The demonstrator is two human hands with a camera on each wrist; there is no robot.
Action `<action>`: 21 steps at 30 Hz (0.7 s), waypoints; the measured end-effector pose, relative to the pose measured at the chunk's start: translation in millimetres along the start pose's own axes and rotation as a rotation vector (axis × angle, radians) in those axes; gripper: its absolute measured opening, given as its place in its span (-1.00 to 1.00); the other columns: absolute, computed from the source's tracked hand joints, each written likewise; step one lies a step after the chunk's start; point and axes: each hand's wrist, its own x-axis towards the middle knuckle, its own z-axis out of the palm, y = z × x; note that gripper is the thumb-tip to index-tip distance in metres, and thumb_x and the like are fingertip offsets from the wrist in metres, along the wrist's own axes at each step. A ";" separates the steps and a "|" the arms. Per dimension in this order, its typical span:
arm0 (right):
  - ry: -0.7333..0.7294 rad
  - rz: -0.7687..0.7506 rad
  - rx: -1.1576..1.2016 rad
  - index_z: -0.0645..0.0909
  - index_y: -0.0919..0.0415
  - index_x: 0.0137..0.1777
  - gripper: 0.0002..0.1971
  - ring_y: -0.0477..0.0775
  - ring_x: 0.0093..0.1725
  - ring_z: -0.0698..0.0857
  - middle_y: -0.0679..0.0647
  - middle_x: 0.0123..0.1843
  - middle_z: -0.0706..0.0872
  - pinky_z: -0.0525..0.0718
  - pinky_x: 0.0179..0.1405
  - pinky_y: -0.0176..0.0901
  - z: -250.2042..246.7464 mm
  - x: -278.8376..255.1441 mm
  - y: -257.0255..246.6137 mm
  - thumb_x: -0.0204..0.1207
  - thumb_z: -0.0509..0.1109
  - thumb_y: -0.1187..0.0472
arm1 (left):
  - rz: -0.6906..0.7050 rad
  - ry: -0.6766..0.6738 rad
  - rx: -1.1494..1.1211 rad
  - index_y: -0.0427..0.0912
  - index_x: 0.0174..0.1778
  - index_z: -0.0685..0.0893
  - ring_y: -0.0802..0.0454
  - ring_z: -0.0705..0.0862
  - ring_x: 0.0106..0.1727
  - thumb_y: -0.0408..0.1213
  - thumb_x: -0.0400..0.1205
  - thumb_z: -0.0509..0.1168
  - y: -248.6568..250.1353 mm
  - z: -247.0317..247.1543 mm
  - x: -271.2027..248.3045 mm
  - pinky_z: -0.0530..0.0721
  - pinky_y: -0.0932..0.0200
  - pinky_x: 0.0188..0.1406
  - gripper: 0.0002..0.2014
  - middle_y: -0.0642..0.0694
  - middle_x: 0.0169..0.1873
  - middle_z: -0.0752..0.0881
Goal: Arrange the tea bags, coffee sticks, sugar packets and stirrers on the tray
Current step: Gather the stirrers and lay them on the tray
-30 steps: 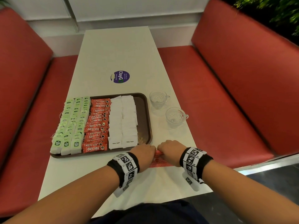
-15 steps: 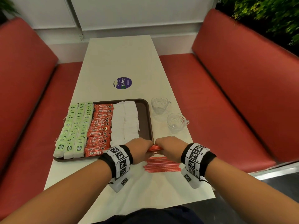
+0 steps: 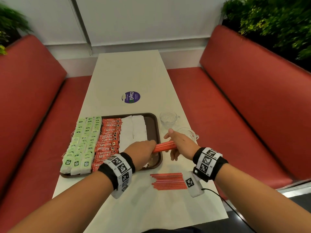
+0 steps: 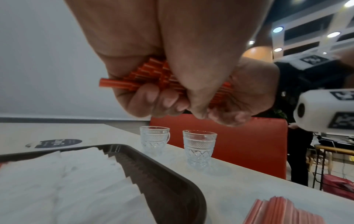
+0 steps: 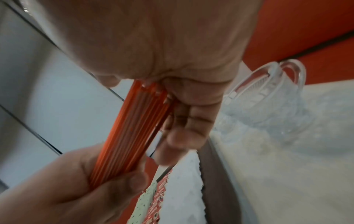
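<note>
A brown tray [image 3: 158, 132] holds rows of green tea bags [image 3: 84, 138], red coffee sticks [image 3: 109, 137] and white sugar packets [image 3: 133, 130]. Both hands hold one bundle of red stirrers [image 3: 164, 146] level above the tray's near right rim. My left hand [image 3: 148, 146] grips its left end, fingers curled round it [image 4: 145, 98]. My right hand [image 3: 176, 145] holds the right end, index finger sticking out. The right wrist view shows the bundle [image 5: 130, 128] running between both hands. More stirrers [image 3: 168, 181] lie in a flat row on the table near me.
Two small glass cups [image 3: 168, 119] [image 3: 189, 133] stand on the white table just right of the tray, close to my right hand. A round purple sticker [image 3: 131, 97] lies beyond the tray. Red bench seats flank the table on both sides.
Both hands have lifted a bundle of stirrers off the pile on the table and carried it forward, over the tray's right rim. The rest of the pile stays behind.
</note>
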 end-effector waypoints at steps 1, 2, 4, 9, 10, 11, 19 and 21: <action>0.004 -0.008 -0.002 0.60 0.22 0.16 -0.46 0.17 -0.49 0.67 0.20 -0.29 0.75 0.60 -0.53 -0.10 4.1 1.9 -3.0 0.73 0.07 -0.26 | 0.003 -0.005 0.009 0.00 0.10 0.50 -0.06 0.68 -0.15 -0.11 0.77 0.16 3.2 0.1 1.6 0.66 0.06 -0.06 -0.92 -0.03 -0.13 0.66; 0.025 -0.025 -0.027 0.63 0.25 0.07 -0.51 0.14 -0.55 0.61 0.20 -0.36 0.74 0.55 -0.55 -0.12 7.7 3.8 -5.3 0.75 0.14 -0.20 | 0.006 -0.005 0.011 -0.02 0.12 0.50 -0.06 0.68 -0.14 -0.12 0.77 0.16 6.0 -0.3 3.4 0.66 0.07 -0.06 -0.90 -0.04 -0.11 0.66; 0.091 -0.058 -0.092 0.67 0.21 -0.08 -0.63 0.03 -0.62 0.54 0.19 -0.41 0.75 0.49 -0.58 -0.19 13.1 7.7 -7.5 0.71 0.30 -0.11 | 0.011 0.006 0.031 -0.07 0.22 0.50 -0.07 0.69 -0.09 -0.13 0.76 0.19 9.2 -2.5 6.2 0.66 0.07 -0.03 -0.83 -0.08 -0.04 0.67; 0.124 -0.065 -0.034 0.71 0.09 -0.28 -0.71 0.01 -0.64 0.44 0.13 -0.52 0.61 0.38 -0.65 -0.28 19.4 11.5 -9.6 0.67 0.40 0.03 | 0.004 0.023 0.085 -0.11 0.38 0.47 -0.10 0.70 0.04 -0.10 0.74 0.23 6.5 -9.3 12.1 0.62 0.09 0.05 -0.68 -0.13 0.11 0.70; 0.125 -0.062 -0.002 0.72 0.11 -0.30 -0.70 0.02 -0.64 0.42 0.12 -0.54 0.56 0.35 -0.65 -0.28 19.2 11.4 -11.2 0.67 0.41 0.06 | 0.003 0.035 0.055 -0.09 0.36 0.48 -0.09 0.69 0.05 -0.06 0.73 0.25 6.1 -12.1 12.1 0.59 0.10 0.04 -0.67 -0.12 0.11 0.71; 0.133 -0.063 0.019 0.73 0.14 -0.30 -0.70 0.03 -0.65 0.40 0.11 -0.54 0.54 0.34 -0.64 -0.28 18.6 11.5 -12.9 0.66 0.42 0.09 | -0.001 0.056 0.010 -0.07 0.34 0.49 -0.07 0.69 0.05 -0.01 0.70 0.29 5.7 -15.8 10.8 0.57 0.12 0.02 -0.65 -0.09 0.11 0.71; 0.304 -0.045 0.184 0.71 0.44 -0.21 -0.66 0.01 -0.60 0.37 0.15 -0.47 0.50 0.33 -0.61 -0.25 10.7 14.5 -19.8 0.65 0.44 0.13 | -0.149 0.390 -0.907 0.04 0.05 0.66 -0.04 0.78 -0.08 0.05 0.68 0.32 -28.2 -27.2 -2.5 0.81 -0.03 -0.05 -0.82 0.00 -0.07 0.77; 0.304 -0.059 0.205 0.71 0.44 -0.20 -0.66 0.00 -0.61 0.38 0.14 -0.48 0.50 0.33 -0.62 -0.25 13.3 16.4 -21.5 0.65 0.44 0.13 | -0.208 0.422 -1.162 -0.10 0.07 0.69 -0.26 0.79 -0.05 0.10 0.74 0.13 -24.8 -28.5 -1.1 0.82 -0.18 -0.08 -0.63 -0.17 -0.03 0.78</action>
